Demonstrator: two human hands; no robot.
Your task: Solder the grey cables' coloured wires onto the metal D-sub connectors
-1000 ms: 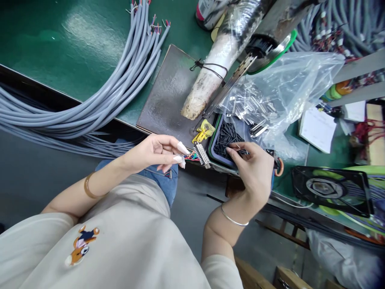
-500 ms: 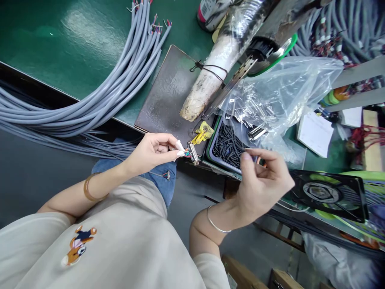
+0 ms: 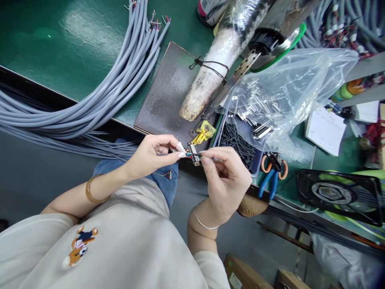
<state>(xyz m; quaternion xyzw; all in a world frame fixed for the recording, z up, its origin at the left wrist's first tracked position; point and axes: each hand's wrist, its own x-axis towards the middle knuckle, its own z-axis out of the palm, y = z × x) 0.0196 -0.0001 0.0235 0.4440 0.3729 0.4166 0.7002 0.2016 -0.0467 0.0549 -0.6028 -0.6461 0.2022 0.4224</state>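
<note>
My left hand (image 3: 155,154) pinches a cable end with thin coloured wires (image 3: 188,153) between white-tipped thumb and forefinger. A metal multi-pin D-sub connector (image 3: 195,159) is joined to those wires, just past my fingertips. My right hand (image 3: 227,176) is closed in a pinch on a short, thin black sleeve (image 3: 198,155), whose tip points left and overlaps the connector; whether they touch I cannot tell. A tray (image 3: 256,162) of many similar black sleeves (image 3: 236,142) stands behind my right hand. Another small wired connector (image 3: 170,174) rests by my leg.
Grey cables (image 3: 117,88) run along the left bench edge. A soldering iron with a wrapped tube (image 3: 204,84) overhangs a dark plate (image 3: 168,100), near a yellow clip (image 3: 205,132). A clear bag of connectors (image 3: 261,104), pliers (image 3: 272,176) and a black fan (image 3: 327,194) are on the right.
My right hand has moved left from the sleeve tray to the connector, bringing a black sleeve to it. The pliers have come into fuller view. My left hand stays nearly where it was.
</note>
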